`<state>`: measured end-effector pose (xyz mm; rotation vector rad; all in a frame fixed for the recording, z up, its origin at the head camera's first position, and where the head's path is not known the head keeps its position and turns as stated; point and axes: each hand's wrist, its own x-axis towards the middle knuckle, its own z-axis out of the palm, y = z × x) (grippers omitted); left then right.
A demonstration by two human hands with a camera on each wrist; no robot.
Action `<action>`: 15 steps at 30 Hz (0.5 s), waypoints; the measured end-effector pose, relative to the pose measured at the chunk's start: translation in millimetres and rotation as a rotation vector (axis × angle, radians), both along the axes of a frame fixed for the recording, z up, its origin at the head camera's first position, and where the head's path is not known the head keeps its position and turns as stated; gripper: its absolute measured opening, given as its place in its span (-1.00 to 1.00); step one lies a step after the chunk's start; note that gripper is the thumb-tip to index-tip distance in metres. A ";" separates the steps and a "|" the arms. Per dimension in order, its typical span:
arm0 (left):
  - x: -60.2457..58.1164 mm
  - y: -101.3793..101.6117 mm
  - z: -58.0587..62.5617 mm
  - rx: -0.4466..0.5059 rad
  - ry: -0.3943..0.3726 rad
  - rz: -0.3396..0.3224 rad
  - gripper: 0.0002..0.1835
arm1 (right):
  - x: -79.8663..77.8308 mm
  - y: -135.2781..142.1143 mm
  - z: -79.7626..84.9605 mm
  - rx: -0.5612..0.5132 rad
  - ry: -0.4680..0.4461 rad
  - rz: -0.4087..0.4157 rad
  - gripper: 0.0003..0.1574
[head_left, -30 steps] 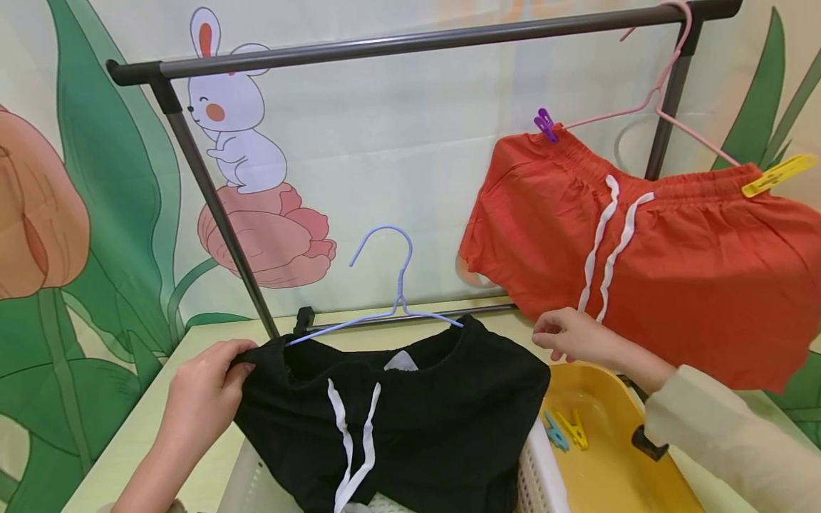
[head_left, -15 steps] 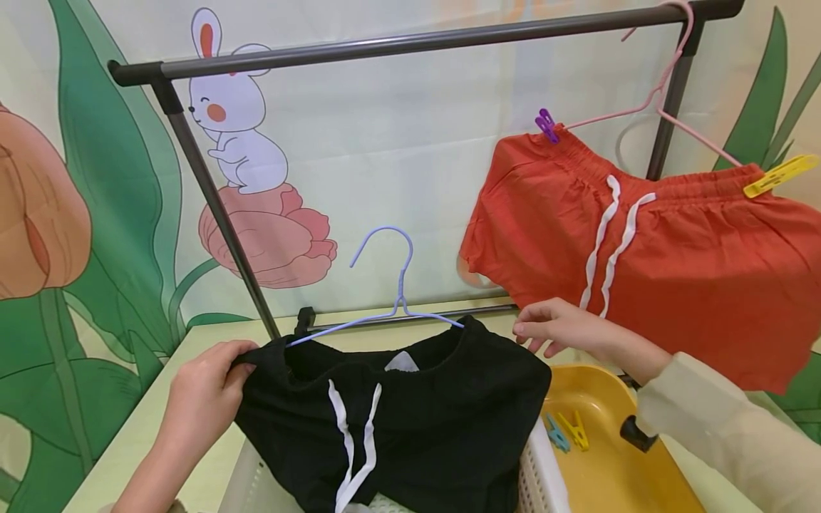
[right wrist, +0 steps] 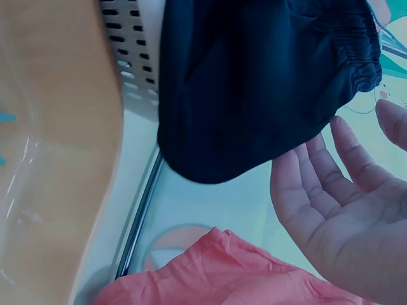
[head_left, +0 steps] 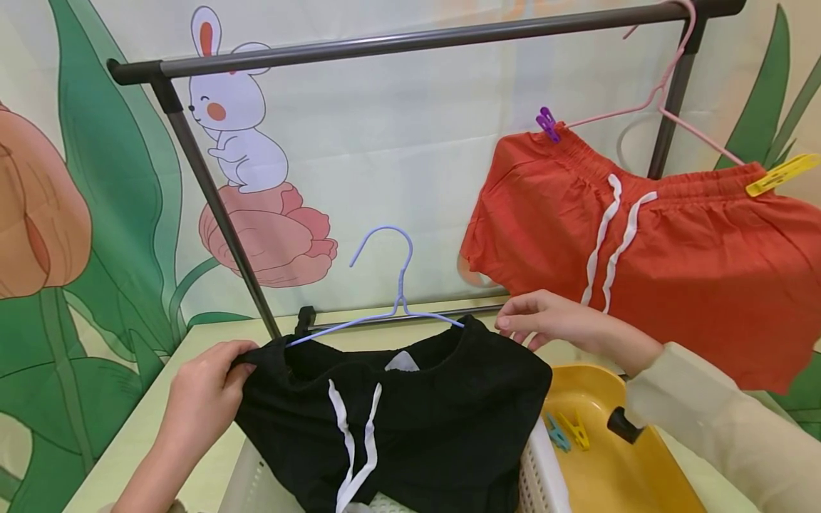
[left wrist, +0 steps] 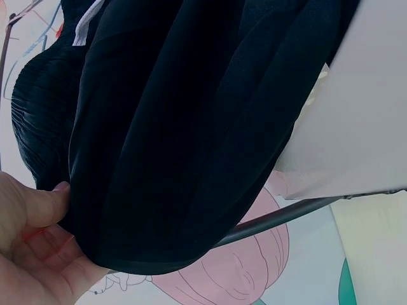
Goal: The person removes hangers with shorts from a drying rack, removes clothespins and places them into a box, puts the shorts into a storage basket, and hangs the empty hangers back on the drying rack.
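Note:
Black shorts (head_left: 436,413) with white drawstrings spread across the front middle in the head view. A lilac wire hanger (head_left: 399,285) reaches into their waistband, its hook standing free above. My left hand (head_left: 208,392) pinches the waistband's left corner between thumb and fingers; the left wrist view shows the same thumb (left wrist: 48,203) against the black cloth. By the right end of the waistband is my right hand (head_left: 558,324), fingers loosely bent. In the right wrist view its fingertips (right wrist: 286,162) are right at the cloth's edge, with the thumb standing apart.
A dark clothes rack (head_left: 417,50) spans the back. Red shorts (head_left: 641,263) hang at right from a pink hanger (head_left: 661,89), with purple (head_left: 547,125) and yellow (head_left: 782,174) clothespins. Under the black shorts stands a white basket (head_left: 541,470), beside a yellow tub (head_left: 616,463) holding clothespins (head_left: 567,431).
My right hand has moved left from in front of the red shorts to the right corner of the black waistband. My left hand and the black shorts have hardly moved.

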<state>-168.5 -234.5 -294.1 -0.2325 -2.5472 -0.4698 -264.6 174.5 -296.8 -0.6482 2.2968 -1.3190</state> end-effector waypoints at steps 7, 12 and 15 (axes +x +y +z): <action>-0.3 -0.6 -0.3 0.000 0.006 -0.001 -0.84 | 1.5 -5.6 4.4 0.016 -0.014 0.022 -0.53; 0.1 -1.2 -0.8 0.001 0.013 -0.007 -0.83 | 2.8 -7.7 5.9 0.025 -0.009 0.028 -0.55; 0.2 -1.6 -1.2 0.001 0.016 -0.008 -0.82 | 4.0 -8.4 6.0 0.039 -0.002 0.036 -0.56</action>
